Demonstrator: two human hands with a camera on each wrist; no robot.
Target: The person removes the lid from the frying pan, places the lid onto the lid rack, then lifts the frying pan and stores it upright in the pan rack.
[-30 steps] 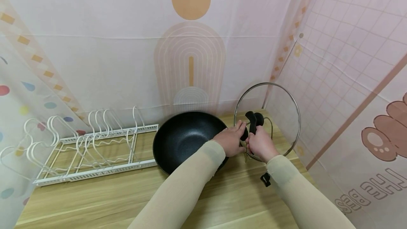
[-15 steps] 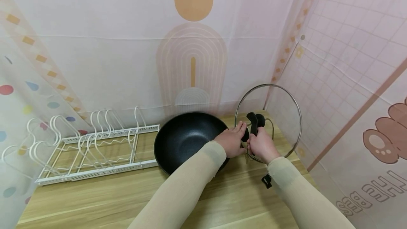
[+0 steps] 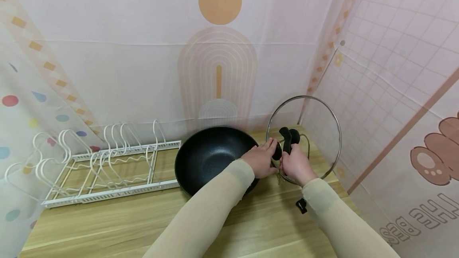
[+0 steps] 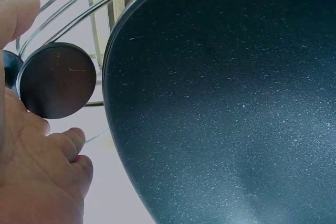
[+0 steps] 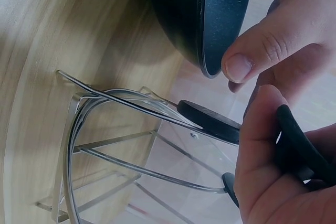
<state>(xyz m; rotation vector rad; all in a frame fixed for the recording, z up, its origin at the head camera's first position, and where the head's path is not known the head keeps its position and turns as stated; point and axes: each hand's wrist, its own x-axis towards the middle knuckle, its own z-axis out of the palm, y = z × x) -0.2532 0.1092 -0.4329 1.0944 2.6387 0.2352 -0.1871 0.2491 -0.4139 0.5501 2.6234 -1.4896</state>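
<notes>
A glass lid with a metal rim stands upright in a metal wire stand at the right. My right hand grips a black curved handle at the lid; in the right wrist view its fingers wrap this handle. My left hand is beside it with fingers extended, at a round black pad on the stand. In the left wrist view this pad is by the left fingers; whether they press it is unclear. Left of the stand sits a black wok, partly under my left forearm.
A white wire rack with upright loops stands at the left of the wooden table. Printed curtains hang behind and at the right. A small black piece shows below my right wrist.
The whole head view has shifted slightly right and down. Both hands, the lid and the wok keep the same places relative to one another.
</notes>
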